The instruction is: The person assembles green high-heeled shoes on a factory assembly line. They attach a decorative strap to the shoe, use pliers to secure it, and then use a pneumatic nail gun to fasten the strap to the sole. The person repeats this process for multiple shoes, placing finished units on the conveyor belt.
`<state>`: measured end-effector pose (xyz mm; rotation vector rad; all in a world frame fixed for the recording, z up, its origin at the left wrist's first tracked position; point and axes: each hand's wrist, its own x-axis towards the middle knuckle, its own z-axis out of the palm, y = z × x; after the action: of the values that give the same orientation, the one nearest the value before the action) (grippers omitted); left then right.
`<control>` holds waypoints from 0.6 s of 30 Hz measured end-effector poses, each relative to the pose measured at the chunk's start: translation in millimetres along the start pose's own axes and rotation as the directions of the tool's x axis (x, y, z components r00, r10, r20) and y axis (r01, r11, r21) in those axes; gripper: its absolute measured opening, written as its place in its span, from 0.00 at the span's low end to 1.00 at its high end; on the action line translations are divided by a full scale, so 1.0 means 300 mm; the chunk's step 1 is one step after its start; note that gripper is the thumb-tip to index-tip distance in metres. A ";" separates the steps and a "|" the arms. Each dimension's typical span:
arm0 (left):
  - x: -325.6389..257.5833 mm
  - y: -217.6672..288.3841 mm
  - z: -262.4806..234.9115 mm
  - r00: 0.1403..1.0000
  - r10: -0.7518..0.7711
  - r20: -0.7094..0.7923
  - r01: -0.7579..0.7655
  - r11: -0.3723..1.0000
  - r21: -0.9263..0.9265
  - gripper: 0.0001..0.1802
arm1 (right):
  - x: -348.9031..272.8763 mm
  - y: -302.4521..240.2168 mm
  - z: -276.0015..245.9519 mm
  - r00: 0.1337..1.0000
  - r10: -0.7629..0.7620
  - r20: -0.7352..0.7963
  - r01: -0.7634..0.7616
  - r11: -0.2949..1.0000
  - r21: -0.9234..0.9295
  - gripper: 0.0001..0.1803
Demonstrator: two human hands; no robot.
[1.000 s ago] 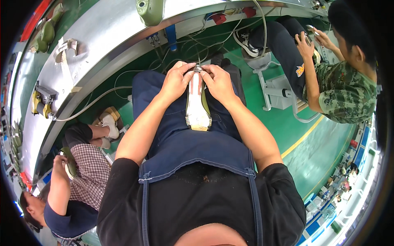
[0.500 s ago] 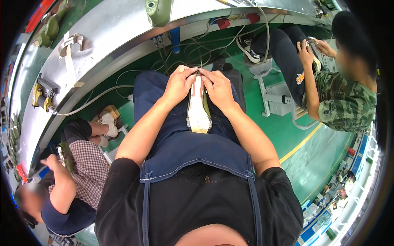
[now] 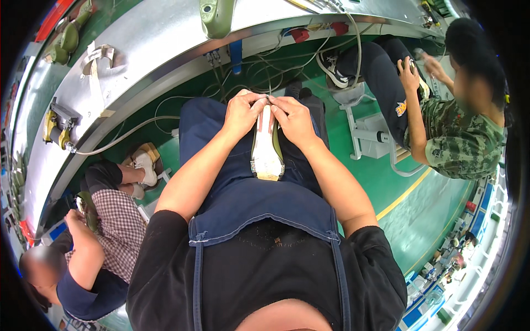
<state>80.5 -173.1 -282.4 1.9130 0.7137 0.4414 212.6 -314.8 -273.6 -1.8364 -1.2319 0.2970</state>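
Across my lap, bottom up, lies a shoe on a green last (image 3: 268, 146). Its underside is pale with reddish strips toward the far tip, and its wide end points at my apron (image 3: 265, 209). My left hand (image 3: 243, 113) grips the far tip from the left side, thumb and fingers pinched together. From the right, my right hand (image 3: 292, 116) pinches the same tip, and the fingertips of both hands nearly meet there. A small dark bit shows between the fingertips; its kind is too small to make out.
Ahead runs a metal bench (image 3: 138, 47) bearing a green last (image 3: 216, 16), a tape roll (image 3: 99, 59) and a yellow air tool (image 3: 55, 124) on a hose. Cables (image 3: 270, 66) hang beneath. One co-worker (image 3: 464, 121) sits at right, another (image 3: 91, 265) at left.
My hands stay at the shoe's tip with slightly shifted fingers. The left co-worker's hand has come down onto a green piece; the right co-worker's far hand has moved.
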 end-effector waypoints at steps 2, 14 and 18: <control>0.003 0.004 -0.004 1.000 -0.015 0.004 0.015 1.000 -0.009 0.14 | 0.029 0.006 -0.009 0.992 0.115 0.052 -0.119 0.989 0.086 0.15; 0.007 -0.006 -0.006 1.000 0.006 -0.022 -0.006 1.000 0.002 0.13 | 0.096 0.030 0.012 0.927 0.334 0.172 -0.370 0.891 0.264 0.11; 0.004 0.004 -0.009 0.999 -0.024 -0.022 0.023 0.999 -0.029 0.13 | 0.112 0.008 0.002 0.924 0.330 0.193 -0.364 0.913 0.185 0.11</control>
<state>80.3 -170.9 -280.2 1.8736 0.7394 0.4566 229.9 -286.6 -266.9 -1.8584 -0.9238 0.7610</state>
